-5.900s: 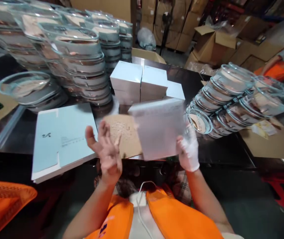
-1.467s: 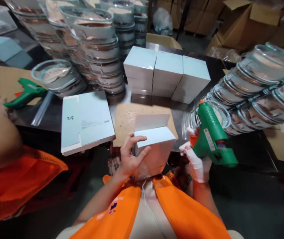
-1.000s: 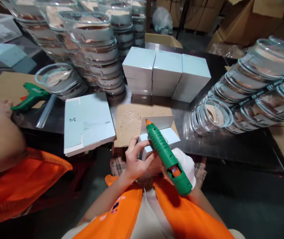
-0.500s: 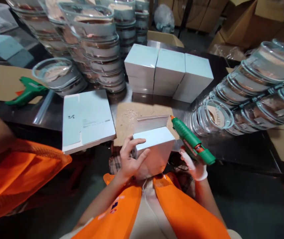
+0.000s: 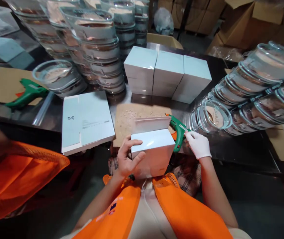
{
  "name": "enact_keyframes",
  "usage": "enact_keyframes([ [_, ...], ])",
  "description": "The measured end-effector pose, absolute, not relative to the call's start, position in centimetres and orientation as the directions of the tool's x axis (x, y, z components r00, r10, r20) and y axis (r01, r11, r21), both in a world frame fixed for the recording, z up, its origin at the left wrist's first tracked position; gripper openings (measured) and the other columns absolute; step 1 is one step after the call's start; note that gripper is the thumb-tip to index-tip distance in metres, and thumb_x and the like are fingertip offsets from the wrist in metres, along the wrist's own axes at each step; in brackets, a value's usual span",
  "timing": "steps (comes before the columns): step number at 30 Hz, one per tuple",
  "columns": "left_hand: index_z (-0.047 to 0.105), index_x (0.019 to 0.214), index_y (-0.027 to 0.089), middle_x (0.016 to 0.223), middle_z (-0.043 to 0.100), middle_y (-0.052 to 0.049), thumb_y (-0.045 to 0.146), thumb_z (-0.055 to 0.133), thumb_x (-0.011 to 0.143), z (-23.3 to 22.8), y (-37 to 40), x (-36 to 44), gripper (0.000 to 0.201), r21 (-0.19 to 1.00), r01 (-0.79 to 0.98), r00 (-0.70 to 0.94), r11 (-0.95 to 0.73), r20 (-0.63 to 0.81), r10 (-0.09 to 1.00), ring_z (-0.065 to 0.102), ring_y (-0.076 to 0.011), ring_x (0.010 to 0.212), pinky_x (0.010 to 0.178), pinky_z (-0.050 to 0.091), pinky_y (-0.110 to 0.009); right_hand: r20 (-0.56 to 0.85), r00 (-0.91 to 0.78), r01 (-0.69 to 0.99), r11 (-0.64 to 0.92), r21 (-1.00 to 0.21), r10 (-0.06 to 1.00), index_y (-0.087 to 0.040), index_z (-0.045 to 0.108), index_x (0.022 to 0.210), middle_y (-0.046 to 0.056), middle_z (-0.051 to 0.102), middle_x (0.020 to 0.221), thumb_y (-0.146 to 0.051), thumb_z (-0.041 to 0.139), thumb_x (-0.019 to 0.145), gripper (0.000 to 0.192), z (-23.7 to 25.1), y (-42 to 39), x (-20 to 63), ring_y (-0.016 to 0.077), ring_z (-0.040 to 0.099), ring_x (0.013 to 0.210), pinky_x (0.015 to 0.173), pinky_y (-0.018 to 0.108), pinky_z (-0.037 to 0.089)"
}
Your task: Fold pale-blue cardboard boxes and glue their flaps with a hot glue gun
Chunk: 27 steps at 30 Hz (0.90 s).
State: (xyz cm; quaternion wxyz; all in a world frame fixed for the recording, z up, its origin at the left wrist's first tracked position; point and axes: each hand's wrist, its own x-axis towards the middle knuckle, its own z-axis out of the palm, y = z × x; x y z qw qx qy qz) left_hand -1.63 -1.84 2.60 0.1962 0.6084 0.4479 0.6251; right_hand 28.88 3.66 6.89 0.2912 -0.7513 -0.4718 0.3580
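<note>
- Glue gun (image 5: 177, 130) now lowered to the table beside the box (image 5: 153, 151), right hand (image 5: 198, 144) loosely on it.
- Left hand (image 5: 127, 159) gripping box at table edge, flap up.
- Gluing apparently done; next, pressing flap shut.

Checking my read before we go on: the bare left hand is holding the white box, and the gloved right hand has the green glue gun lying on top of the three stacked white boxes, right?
Not quite. The head view shows the right hand with the green glue gun on the table beside the cardboard sheet, not on the three stacked white boxes. The left hand does hold the white box.
</note>
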Motion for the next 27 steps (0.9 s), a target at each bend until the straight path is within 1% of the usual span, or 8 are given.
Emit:
enact_keyframes([
  [3,0.077,0.103,0.024,0.099,0.075,-0.006,0.056,0.079,0.091,2.7,-1.5,-1.0,0.034,0.814,0.22,-0.116,-0.537,0.568,0.815,0.072,-0.0254,0.103,0.088,0.059,-0.038,-0.174,0.176,0.29,-0.219,-0.932,0.969,-0.023,0.08,0.109,0.005,0.083,0.105,-0.061,0.08,0.077,0.05,8.9,3.4,25.9,0.0228,0.076,0.093,0.08,0.031,0.061],
  [6,0.077,0.103,0.024,0.11,0.074,-0.008,0.053,0.081,0.091,2.4,-1.3,-0.2,0.032,0.822,0.151,-0.098,-0.55,0.566,0.819,0.071,-0.0283,0.114,0.094,0.059,-0.041,-0.241,-0.057,0.025,-0.24,-0.971,0.969,-0.022,0.081,0.103,0.004,0.083,0.104,-0.051,0.09,0.067,0.047,9.8,3.8,22.8,0.0239,0.076,0.094,0.084,0.033,0.062],
  [9,0.072,0.111,0.026,0.127,0.07,-0.011,0.053,0.079,0.094,1.9,-0.9,0.5,0.033,0.829,0.109,-0.166,-0.548,0.559,0.812,0.069,-0.0305,0.126,0.103,0.058,-0.044,-0.181,-0.048,-0.075,-0.184,-0.98,0.982,-0.024,0.081,0.101,0.001,0.083,0.102,-0.054,0.095,0.065,0.049,9.5,3.8,22.3,0.0229,0.077,0.096,0.09,0.035,0.061],
  [14,0.043,0.144,0.046,0.115,0.072,-0.003,0.056,0.074,0.097,1.4,-0.2,0.5,0.057,0.824,-0.081,-0.218,-0.561,0.535,0.816,0.076,-0.0243,0.11,0.099,0.062,-0.046,0.122,-0.41,0.122,0.186,-0.975,0.904,-0.025,0.083,0.11,0.012,0.075,0.14,-0.093,0.069,0.076,0.077,9.8,2.6,24.8,0.0315,0.069,0.133,0.115,0.047,0.052],
  [17,0.067,0.112,0.032,0.112,0.07,-0.006,0.06,0.075,0.095,1.4,-0.3,-0.2,0.033,0.845,-0.043,-0.176,-0.533,0.519,0.837,0.073,-0.0266,0.113,0.103,0.061,-0.05,0.238,-0.537,0.234,0.414,-0.88,0.809,-0.027,0.08,0.122,0.013,0.068,0.152,-0.07,0.08,0.086,0.056,10.6,2.2,24.8,0.0301,0.066,0.139,0.119,0.048,0.05],
  [19,0.071,0.09,0.025,0.112,0.068,-0.009,0.06,0.074,0.095,1.5,-0.5,-0.6,0.036,0.854,-0.009,-0.156,-0.52,0.512,0.845,0.07,-0.0284,0.117,0.106,0.06,-0.052,0.306,-0.579,0.258,0.526,-0.81,0.756,-0.029,0.079,0.127,0.012,0.07,0.149,-0.046,0.08,0.094,0.036,10.9,2.0,24.2,0.027,0.067,0.138,0.118,0.046,0.052],
  [22,0.072,0.086,0.023,0.109,0.066,-0.009,0.06,0.074,0.095,1.7,-0.7,-0.6,0.039,0.85,-0.003,-0.156,-0.526,0.519,0.84,0.07,-0.0277,0.115,0.103,0.062,-0.051,0.359,-0.596,0.237,0.585,-0.776,0.718,-0.031,0.08,0.127,0.01,0.073,0.146,-0.033,0.075,0.099,0.029,10.9,1.8,23.4,0.0252,0.069,0.135,0.116,0.044,0.055],
  [27,0.072,0.085,0.022,0.105,0.07,-0.007,0.058,0.075,0.096,2.2,-0.6,0.0,0.037,0.845,0.001,-0.15,-0.534,0.528,0.836,0.073,-0.0267,0.109,0.103,0.063,-0.052,0.292,-0.599,0.258,0.525,-0.811,0.746,-0.03,0.082,0.123,0.01,0.068,0.152,-0.037,0.07,0.102,0.025,10.5,1.8,23.4,0.0253,0.067,0.139,0.119,0.045,0.053],
])
